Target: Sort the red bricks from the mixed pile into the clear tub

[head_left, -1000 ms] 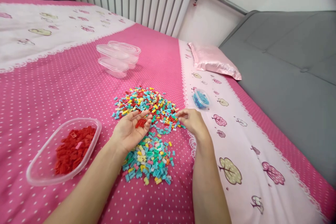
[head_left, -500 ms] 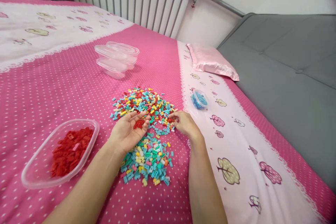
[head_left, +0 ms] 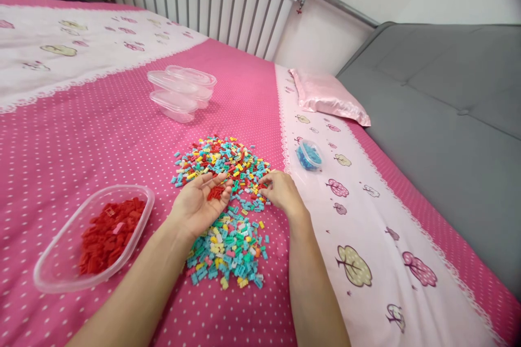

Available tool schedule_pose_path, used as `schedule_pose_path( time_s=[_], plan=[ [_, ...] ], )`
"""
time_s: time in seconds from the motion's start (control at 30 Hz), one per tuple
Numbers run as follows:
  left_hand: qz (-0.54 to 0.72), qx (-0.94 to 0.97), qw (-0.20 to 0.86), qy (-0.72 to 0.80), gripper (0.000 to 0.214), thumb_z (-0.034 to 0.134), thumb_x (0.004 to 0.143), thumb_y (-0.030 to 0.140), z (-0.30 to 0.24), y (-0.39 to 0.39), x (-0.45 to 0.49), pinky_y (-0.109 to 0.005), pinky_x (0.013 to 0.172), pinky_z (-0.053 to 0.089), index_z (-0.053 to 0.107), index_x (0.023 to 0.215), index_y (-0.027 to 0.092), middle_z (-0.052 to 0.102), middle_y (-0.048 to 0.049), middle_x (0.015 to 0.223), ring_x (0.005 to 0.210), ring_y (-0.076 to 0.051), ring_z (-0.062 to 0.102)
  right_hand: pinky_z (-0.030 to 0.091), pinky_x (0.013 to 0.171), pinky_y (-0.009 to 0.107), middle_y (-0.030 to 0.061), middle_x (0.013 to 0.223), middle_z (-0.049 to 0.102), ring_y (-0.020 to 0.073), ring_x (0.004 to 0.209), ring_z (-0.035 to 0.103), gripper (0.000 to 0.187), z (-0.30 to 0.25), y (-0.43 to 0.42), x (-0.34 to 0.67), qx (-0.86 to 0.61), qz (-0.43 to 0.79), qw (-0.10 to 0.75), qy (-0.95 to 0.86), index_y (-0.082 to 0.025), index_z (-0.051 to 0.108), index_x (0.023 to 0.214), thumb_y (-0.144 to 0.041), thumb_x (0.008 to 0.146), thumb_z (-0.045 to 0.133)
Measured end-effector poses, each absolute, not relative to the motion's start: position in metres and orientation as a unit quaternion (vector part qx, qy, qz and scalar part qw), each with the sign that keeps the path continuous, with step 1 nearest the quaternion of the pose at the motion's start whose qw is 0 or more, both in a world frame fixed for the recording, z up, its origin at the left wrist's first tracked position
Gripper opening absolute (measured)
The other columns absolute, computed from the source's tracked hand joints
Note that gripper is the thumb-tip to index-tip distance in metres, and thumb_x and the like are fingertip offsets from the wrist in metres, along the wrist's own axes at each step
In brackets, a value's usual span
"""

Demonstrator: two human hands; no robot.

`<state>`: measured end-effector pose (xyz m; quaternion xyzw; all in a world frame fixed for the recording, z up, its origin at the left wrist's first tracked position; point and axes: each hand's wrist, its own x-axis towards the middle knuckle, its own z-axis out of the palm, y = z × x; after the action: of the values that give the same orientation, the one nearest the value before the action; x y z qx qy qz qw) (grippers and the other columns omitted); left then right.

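My left hand (head_left: pixel 199 203) is palm up and cupped, with several small red building bricks (head_left: pixel 215 192) lying in it. Just past its fingers spreads a mixed pile of red, blue, yellow and green bricks (head_left: pixel 222 154). At the right edge of that pile, my right hand (head_left: pixel 279 188) has thumb and fingers drawn together; what is between the fingertips is hidden or too small to name. Nearer to me lies a second pile of mostly blue, green and yellow bricks (head_left: pixel 228 249). A clear plastic tub (head_left: pixel 52 257) to the left contains red bricks (head_left: pixel 109 233) and one pink piece.
Stacked clear plastic containers (head_left: pixel 181 89) stand farther back on the bed. A small lidded tub of blue bricks (head_left: pixel 308 155) sits to the right, before a pink pillow (head_left: pixel 329 96). A grey padded headboard (head_left: pixel 439 108) borders the right side, a white radiator (head_left: pixel 211 0) the back.
My right hand has shifted slightly left along the edge of the far pile. My left hand stays in place with the red bricks.
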<state>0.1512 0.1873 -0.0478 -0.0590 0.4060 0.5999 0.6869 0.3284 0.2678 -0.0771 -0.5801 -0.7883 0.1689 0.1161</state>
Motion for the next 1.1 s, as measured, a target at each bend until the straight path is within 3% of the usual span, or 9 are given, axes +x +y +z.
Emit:
schedule_pose_path(
  time_s=[0.3, 0.57, 0.7, 0.87, 0.97, 1.1],
  plan=[
    [0.596, -0.075, 0.690, 0.405, 0.019, 0.040, 0.088, 0.019, -0.045, 0.186, 0.152, -0.021, 0.050, 0.052, 0.056, 0.094, 0.011, 0.055, -0.0091, 0.084, 0.069, -0.014, 0.057, 0.049, 0.073, 0.024, 0.0021, 0.078, 0.073, 0.0161, 0.076, 0.067, 0.016, -0.071, 0.267, 0.334, -0.589, 0.202, 0.163, -0.766, -0.021, 0.073, 0.083, -0.014, 0.073, 0.063],
    [0.595, -0.073, 0.709, 0.370, 0.033, 0.039, 0.088, 0.017, -0.047, 0.186, 0.153, -0.026, 0.069, 0.058, 0.053, 0.115, 0.005, 0.060, -0.0191, 0.106, 0.097, -0.023, 0.063, 0.051, 0.079, 0.029, 0.0044, 0.087, 0.073, 0.0171, 0.079, 0.068, 0.020, -0.067, 0.268, 0.343, -0.619, 0.215, 0.244, -0.715, -0.019, 0.071, 0.089, -0.014, 0.075, 0.059],
    [0.578, -0.073, 0.731, 0.355, 0.039, 0.039, 0.089, 0.019, -0.049, 0.184, 0.155, -0.030, 0.075, 0.058, 0.048, 0.122, 0.001, 0.059, -0.0238, 0.113, 0.109, -0.028, 0.059, 0.053, 0.072, 0.026, 0.0036, 0.089, 0.073, 0.0147, 0.075, 0.067, 0.018, -0.055, 0.256, 0.331, -0.533, 0.317, 0.307, -0.722, -0.018, 0.070, 0.091, -0.016, 0.075, 0.059],
    [0.555, -0.066, 0.757, 0.337, 0.038, 0.037, 0.091, 0.021, -0.052, 0.183, 0.157, -0.034, 0.076, 0.059, 0.050, 0.121, 0.003, 0.060, -0.0227, 0.108, 0.100, -0.026, 0.064, 0.054, 0.072, 0.025, 0.0040, 0.104, 0.070, 0.0126, 0.079, 0.067, 0.029, -0.033, 0.234, 0.310, -0.393, 0.390, 0.295, -0.779, -0.021, 0.066, 0.104, -0.017, 0.076, 0.059],
    [0.567, -0.079, 0.749, 0.332, 0.036, 0.036, 0.091, 0.019, -0.052, 0.183, 0.158, -0.033, 0.075, 0.059, 0.051, 0.120, 0.005, 0.061, -0.0197, 0.104, 0.097, -0.025, 0.065, 0.054, 0.073, 0.025, 0.0043, 0.111, 0.068, 0.0125, 0.080, 0.067, 0.035, -0.036, 0.238, 0.313, -0.424, 0.339, 0.320, -0.777, -0.023, 0.064, 0.110, -0.016, 0.076, 0.057],
    [0.602, -0.095, 0.703, 0.367, 0.032, 0.039, 0.088, 0.013, -0.050, 0.184, 0.158, -0.028, 0.068, 0.059, 0.053, 0.117, 0.009, 0.062, -0.0124, 0.093, 0.083, -0.018, 0.065, 0.053, 0.076, 0.026, 0.0034, 0.094, 0.072, 0.0142, 0.080, 0.067, 0.027, -0.056, 0.257, 0.329, -0.513, 0.284, 0.332, -0.739, -0.020, 0.068, 0.098, -0.012, 0.078, 0.051]
  ],
)
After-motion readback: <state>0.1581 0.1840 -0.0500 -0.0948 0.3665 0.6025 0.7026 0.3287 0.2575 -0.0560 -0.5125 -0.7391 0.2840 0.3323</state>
